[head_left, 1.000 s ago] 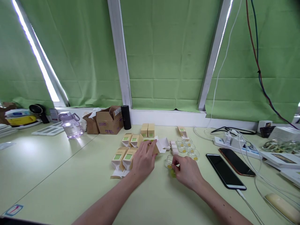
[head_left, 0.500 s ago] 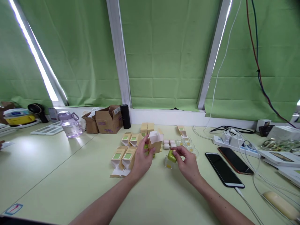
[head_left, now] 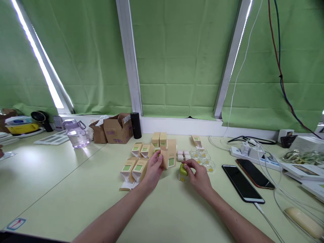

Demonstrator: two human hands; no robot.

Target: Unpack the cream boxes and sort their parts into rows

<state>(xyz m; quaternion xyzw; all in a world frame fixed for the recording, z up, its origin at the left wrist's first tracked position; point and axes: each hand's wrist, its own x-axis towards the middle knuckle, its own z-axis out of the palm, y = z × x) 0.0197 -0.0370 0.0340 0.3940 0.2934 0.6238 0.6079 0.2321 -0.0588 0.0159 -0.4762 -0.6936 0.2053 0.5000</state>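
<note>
- Gripping a small tan cardboard carton with a green label (head_left: 170,156), the left hand (head_left: 153,168) pinches it between thumb and fingers and holds it upright just above the pale green table (head_left: 63,189).
- Left of that grip, more tan cartons with open white flaps (head_left: 133,170) lie in a loose group on the table.
- Behind the grip, two closed tan cartons (head_left: 159,138) stand side by side.
- Just right of the held carton, the right hand (head_left: 198,175) closes its fingertips on a small green rounded object (head_left: 183,169), which sits over a clear plastic shell (head_left: 182,177).
- Beyond the right hand lie small white blocks (head_left: 183,155) and more clear shells (head_left: 204,158).
- Further right, well apart, a black smartphone (head_left: 242,184) lies flat.
</note>
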